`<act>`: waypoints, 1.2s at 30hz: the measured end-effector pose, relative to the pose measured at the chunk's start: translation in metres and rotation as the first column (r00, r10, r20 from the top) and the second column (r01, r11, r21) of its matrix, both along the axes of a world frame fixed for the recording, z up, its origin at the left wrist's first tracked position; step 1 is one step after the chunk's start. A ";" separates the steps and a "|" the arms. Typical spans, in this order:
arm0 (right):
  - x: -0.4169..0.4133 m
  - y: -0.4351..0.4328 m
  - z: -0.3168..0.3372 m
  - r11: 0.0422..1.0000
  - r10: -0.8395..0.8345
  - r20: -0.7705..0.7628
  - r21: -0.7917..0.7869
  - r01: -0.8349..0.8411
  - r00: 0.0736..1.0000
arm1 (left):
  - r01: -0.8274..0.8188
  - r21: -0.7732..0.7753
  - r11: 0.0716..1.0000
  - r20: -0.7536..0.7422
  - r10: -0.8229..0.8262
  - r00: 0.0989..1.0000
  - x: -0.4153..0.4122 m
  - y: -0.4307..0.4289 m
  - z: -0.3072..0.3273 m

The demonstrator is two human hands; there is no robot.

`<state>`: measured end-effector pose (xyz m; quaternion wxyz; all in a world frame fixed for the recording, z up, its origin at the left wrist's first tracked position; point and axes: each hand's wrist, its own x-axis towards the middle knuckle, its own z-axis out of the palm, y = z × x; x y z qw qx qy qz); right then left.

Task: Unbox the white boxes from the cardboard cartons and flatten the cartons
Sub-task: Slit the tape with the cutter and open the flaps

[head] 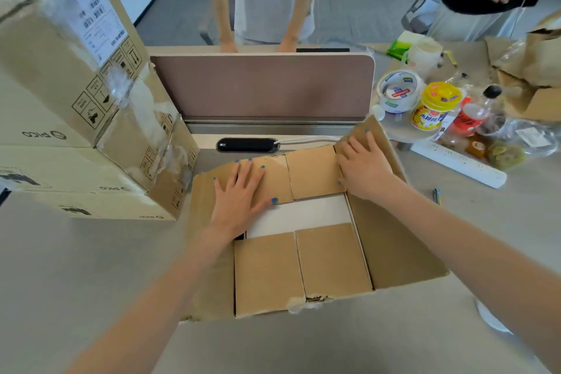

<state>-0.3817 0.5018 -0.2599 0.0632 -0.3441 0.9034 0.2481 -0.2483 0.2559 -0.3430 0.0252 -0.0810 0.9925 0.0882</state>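
From the head camera, an open brown cardboard carton [391,240] sits on the pale grey table [91,267], and a flat white box [303,215] lies inside it, showing between the inner flaps. The left hand [239,191] presses flat on the far inner flap with its fingers spread. The right hand [364,164] rests on the far right corner flap, its fingers seemingly straight and gripping nothing. To the left, stacked brown cardboard cartons [60,76] are printed "PICO". The top one carries a white barcode label [97,15].

text: PICO | upside down on stacked cartons [60,161] | shipping label [97,15]: illegible
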 end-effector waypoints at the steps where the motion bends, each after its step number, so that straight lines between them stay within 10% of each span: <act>1: 0.003 0.003 -0.007 0.998 -0.040 0.077 -0.047 0.044 0.996 | -0.005 0.016 1.000 0.009 0.004 1.000 0.004 0.001 -0.001; 7: 0.020 0.001 -0.054 0.710 -0.149 0.536 -0.526 0.467 0.831 | 0.042 0.043 0.998 -0.019 -0.041 0.999 0.016 0.000 0.001; 14: 0.052 -0.010 -0.078 0.498 -0.211 0.536 -0.661 0.561 0.818 | 0.099 0.172 0.980 -0.078 -0.087 0.993 0.014 -0.021 -0.002; 19: 0.067 -0.016 -0.085 0.450 -0.245 0.515 -0.690 0.566 0.822 | 0.228 -0.060 0.972 -0.126 -0.234 0.964 0.016 -0.026 0.003; 25: 0.063 -0.004 -0.079 0.652 -0.064 0.019 -0.756 0.057 0.998 | 0.395 -0.276 0.876 -0.246 -0.461 0.853 0.013 -0.019 0.010; 29: 0.051 -0.011 -0.060 0.567 0.096 -0.222 -0.789 -0.237 0.970 | 0.432 -0.252 0.866 -0.342 -0.497 0.797 0.006 -0.016 0.035; 36: -0.003 -0.051 -0.018 0.501 -0.038 -0.340 -0.820 -0.277 0.940 | 0.231 -0.248 0.941 -0.578 -0.335 0.744 -0.051 -0.020 0.081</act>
